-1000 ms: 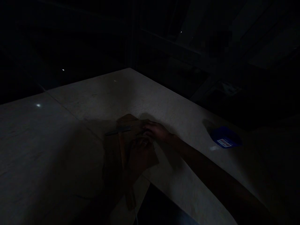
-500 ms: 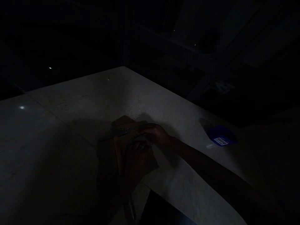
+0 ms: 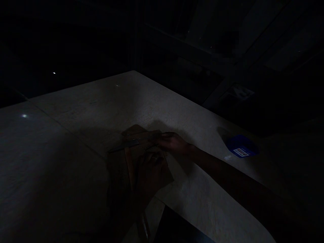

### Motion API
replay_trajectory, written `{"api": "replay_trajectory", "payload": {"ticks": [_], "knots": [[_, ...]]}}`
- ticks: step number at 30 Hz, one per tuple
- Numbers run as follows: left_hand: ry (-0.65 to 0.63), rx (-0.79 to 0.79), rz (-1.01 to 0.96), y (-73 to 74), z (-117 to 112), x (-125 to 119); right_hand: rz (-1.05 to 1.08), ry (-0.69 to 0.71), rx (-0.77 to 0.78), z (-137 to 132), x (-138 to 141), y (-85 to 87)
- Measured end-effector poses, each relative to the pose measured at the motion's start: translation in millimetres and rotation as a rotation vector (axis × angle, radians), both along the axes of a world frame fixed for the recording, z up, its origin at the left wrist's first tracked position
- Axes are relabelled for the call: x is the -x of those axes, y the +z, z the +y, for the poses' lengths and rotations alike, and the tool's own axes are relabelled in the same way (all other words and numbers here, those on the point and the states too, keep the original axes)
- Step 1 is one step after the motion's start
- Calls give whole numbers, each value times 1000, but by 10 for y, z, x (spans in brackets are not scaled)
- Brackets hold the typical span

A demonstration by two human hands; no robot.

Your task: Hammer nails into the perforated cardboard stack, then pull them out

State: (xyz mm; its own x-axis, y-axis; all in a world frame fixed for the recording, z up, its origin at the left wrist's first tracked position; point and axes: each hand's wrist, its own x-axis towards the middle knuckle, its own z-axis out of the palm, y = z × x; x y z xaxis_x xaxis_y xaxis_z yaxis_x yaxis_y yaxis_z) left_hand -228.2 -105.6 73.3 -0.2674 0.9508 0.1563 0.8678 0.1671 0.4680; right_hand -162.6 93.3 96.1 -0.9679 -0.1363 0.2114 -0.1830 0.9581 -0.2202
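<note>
Very little light falls on the scene. A brown flat piece, like cardboard [image 3: 165, 173], lies on the pale tabletop under both hands. My left hand [image 3: 150, 168], with a ring on one finger, rests over it with curled fingers. My right hand [image 3: 173, 142] reaches in from the right, its fingers bent close to the left fingertips. Something small and dark is between the hands, too dim to name. To their left lies a flat metal blade [image 3: 124, 145] across the brown piece. A narrow orange-brown strip [image 3: 129, 163] runs from it toward my left wrist.
A blue plastic container [image 3: 241, 145] with a white label stands on the pale tabletop [image 3: 101, 104] at the right. Near the front edge lies a dark flat panel [image 3: 179, 227]. A shiny brown rod-like piece [image 3: 143, 226] is beside it. Beyond the table everything is almost black.
My right hand has shifted slightly, its fingers now flatter and lower over the brown piece. My left hand stays nearly in place. The whole view has drifted a little.
</note>
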Motion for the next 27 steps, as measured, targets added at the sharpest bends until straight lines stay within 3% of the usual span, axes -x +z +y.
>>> {"api": "replay_trajectory", "payload": {"ticks": [4, 10, 22, 25, 27], "knots": [[-4, 32, 0, 27, 5, 2, -21, 8, 26, -8, 11, 37], [13, -14, 6, 49, -9, -11, -14, -78, 225, -58, 97, 47], [8, -12, 22, 17, -10, -14, -24, -546, 544, -313, 157, 121], [9, -1, 15, 25, -16, -15, -7, -572, 570, -312, 168, 100], [7, 0, 19, 25, -18, -16, 4, -505, 528, -293, 159, 103]]}}
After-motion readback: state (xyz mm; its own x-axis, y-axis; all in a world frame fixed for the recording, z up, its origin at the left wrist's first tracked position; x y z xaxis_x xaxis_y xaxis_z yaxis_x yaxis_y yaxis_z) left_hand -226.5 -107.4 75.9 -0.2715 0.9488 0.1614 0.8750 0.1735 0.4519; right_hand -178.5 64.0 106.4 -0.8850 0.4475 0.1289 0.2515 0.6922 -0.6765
